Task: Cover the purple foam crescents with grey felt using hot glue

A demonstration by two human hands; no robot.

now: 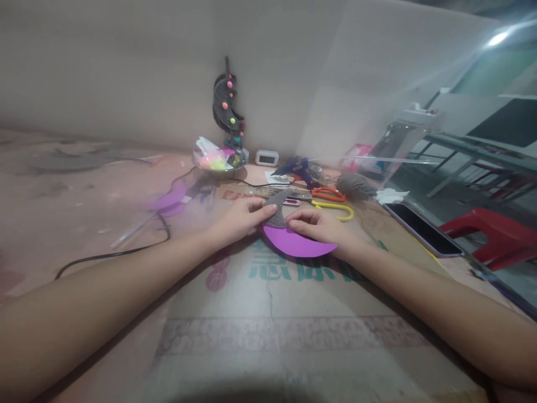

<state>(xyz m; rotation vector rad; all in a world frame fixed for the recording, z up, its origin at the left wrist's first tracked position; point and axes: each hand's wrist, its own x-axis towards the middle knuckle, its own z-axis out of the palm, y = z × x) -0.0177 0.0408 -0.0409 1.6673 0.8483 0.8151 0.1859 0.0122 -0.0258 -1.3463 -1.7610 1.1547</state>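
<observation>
A purple paper crescent [297, 244] is held a little above the cardboard, its upper-left part covered with grey yarn [274, 217]. My left hand [247, 216] is closed on the yarn-covered part, thumb on top. From the other side, my right hand [312, 225] pinches near the inner edge, where yarn meets bare purple; its fingers are curled, and any strand between them is too small to make out. Just behind lie orange-handled scissors [328, 194] and yellow-handled scissors [335, 210], partly hidden by the crescent.
Behind are a blue glue gun [300, 168], a small digital clock [267, 158], a grey yarn ball [354, 186] and a bowl [220, 170] below a grey crescent ornament [224, 103]. A phone [423, 229] lies right. A black cord [113, 256] crosses the left; another purple piece [170, 198] lies there.
</observation>
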